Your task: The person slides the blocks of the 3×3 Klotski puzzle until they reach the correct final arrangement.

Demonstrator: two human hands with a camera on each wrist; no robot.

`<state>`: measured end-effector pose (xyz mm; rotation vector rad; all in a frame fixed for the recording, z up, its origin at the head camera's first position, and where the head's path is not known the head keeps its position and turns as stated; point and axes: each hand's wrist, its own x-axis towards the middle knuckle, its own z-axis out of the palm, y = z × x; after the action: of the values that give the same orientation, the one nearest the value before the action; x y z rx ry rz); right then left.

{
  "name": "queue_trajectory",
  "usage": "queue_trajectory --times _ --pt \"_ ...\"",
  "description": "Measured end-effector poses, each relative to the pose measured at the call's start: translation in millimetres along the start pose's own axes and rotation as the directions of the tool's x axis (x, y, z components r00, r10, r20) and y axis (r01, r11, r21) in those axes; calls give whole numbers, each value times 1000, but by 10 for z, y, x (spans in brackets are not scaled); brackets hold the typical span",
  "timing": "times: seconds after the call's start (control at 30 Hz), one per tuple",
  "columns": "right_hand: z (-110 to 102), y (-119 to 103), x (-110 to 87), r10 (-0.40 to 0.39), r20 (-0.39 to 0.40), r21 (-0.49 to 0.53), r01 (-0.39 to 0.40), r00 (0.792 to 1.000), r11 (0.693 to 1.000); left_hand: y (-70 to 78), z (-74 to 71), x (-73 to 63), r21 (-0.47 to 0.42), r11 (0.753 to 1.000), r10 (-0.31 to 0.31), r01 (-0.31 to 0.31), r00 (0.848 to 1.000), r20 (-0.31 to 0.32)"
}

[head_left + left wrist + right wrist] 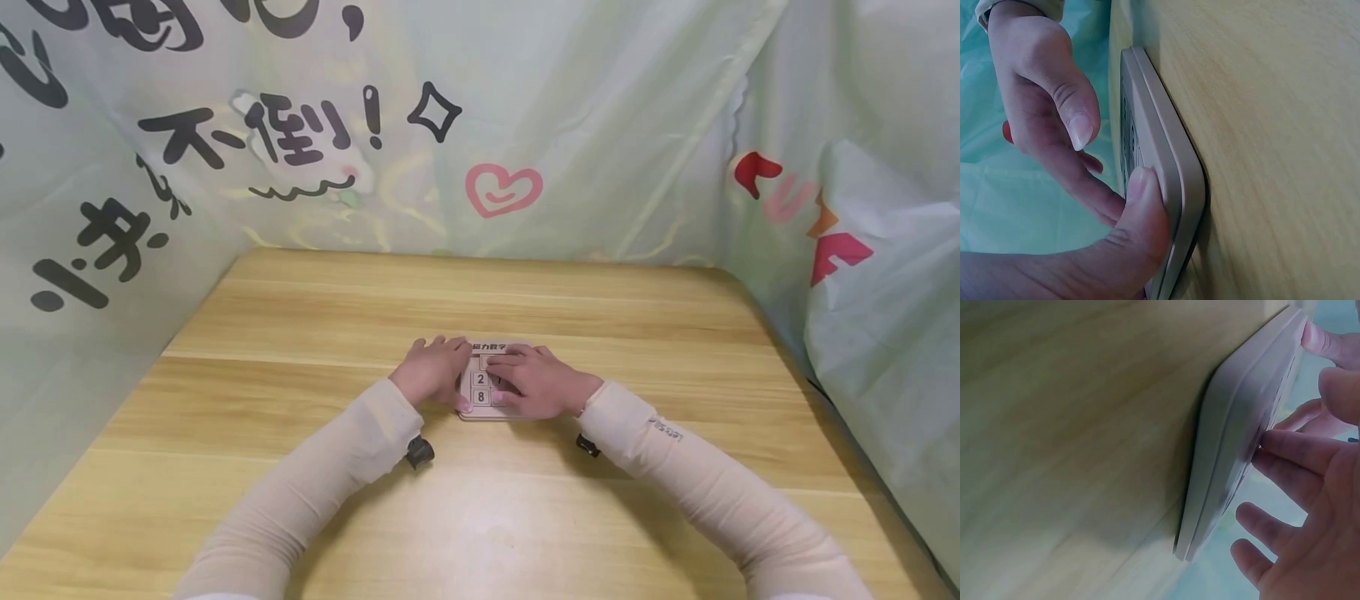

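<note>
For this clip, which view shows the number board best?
Head view: the number board is seen from above, its 2 and 8 readable. Both wrist views show mostly its side edges, its face steeply slanted.

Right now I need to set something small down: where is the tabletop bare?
Bare tabletop: behind the number board to the curtain; outside left sleeve and right sleeve; between them, nearer the camera. Crowded: the board, under left hand and right hand.

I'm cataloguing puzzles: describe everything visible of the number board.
The number board is a pale, seamed, round-cornered slab, apparently plastic, with dark characters along its far edge and square tiles; 2 and 8 are readable. It lies flat on the table. The left hand holds its left side; the right hand touches its face.
</note>
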<state>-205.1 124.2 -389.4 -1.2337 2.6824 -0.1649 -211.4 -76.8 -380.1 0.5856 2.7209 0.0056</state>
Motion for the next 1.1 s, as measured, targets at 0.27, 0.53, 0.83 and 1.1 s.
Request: queue_trajectory --times 0.27,0.53,0.83,1.1 --pt "-1 -13 28 -16 46 17 15 999 1000 -1 -2 1 1 1000 8 -8 1000 -3" --pt "-19 -25 49 -26 95 22 24 995 999 -7 -8 -4 -6 1000 4 -4 1000 -3" --pt "-26 -8 11 -37 -7 3 37 999 999 -5 2 -9 -19 1000 13 -13 1000 -8" --pt "15 -13 -101 -110 -124 -107 97 986 990 -6 6 -11 -21 1000 10 -10 1000 -15"
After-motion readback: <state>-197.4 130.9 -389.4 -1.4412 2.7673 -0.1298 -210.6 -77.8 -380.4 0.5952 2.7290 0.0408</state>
